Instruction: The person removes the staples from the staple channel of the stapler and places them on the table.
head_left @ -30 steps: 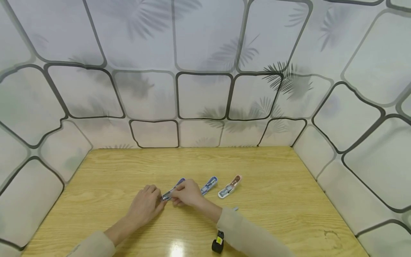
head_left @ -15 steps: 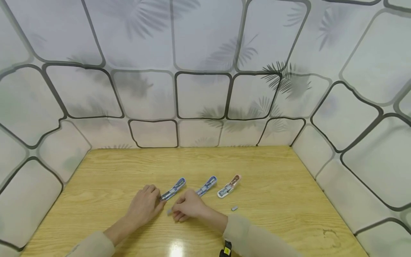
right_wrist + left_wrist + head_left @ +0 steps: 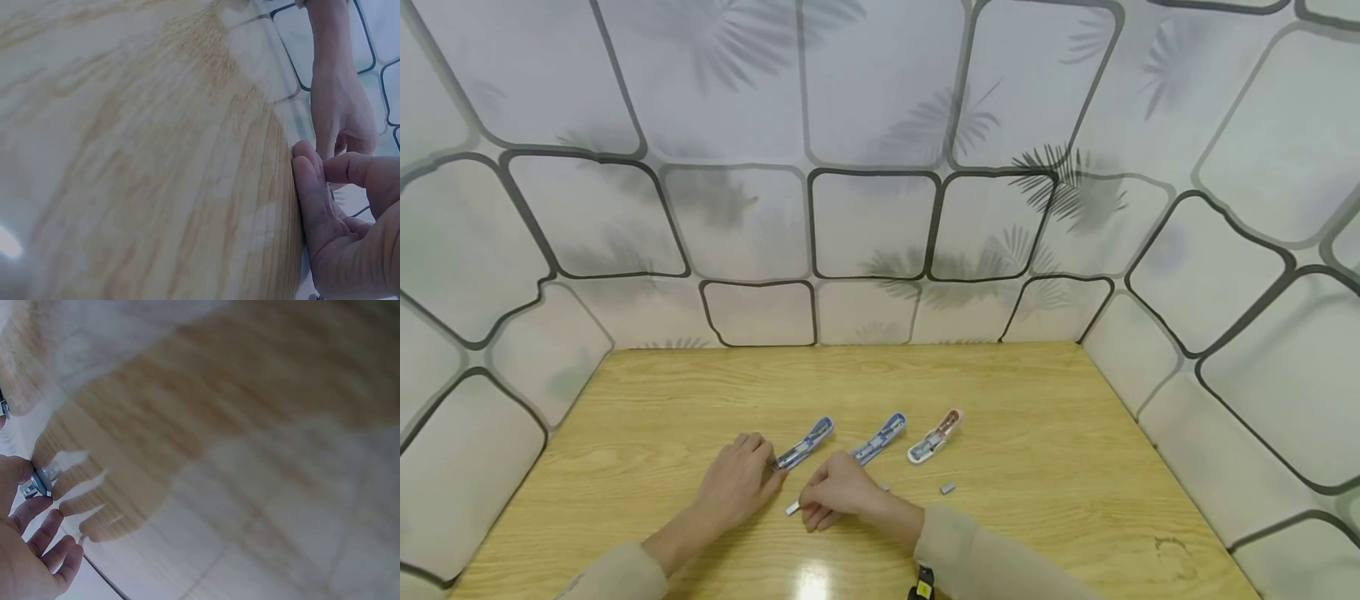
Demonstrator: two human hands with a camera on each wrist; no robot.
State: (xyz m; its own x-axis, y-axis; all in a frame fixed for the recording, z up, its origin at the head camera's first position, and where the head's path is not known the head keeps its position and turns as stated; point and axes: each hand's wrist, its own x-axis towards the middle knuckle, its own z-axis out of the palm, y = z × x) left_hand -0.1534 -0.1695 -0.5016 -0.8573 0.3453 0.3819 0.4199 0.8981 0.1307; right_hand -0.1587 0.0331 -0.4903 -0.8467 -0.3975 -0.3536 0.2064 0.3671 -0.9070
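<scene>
An opened blue stapler (image 3: pixel 805 444) lies slanted on the table, its far end pointing right. Its near end sits between the thumb and index finger of my left hand (image 3: pixel 741 479), as the left wrist view shows close up with the stapler's metal end (image 3: pixel 36 485). Nearer the front, my right hand (image 3: pixel 841 490) pinches a small silvery strip of staples (image 3: pixel 793 507), one end sticking out left of the fingertips. In the right wrist view the right hand (image 3: pixel 350 219) lies low against the tabletop, and the strip is hidden there.
A second opened blue stapler (image 3: pixel 880 438) lies just beyond the right hand, with a white and pink opened stapler (image 3: pixel 935 436) to its right. Short grey staple strips (image 3: pixel 948 487) (image 3: pixel 884 487) rest nearby. Patterned cloth walls (image 3: pixel 760 312) bound the wooden table (image 3: pixel 1037 533).
My right hand has left the left-hand stapler and come down toward the front, where the staple strip now shows at its fingertips. The left hand has stayed on the stapler.
</scene>
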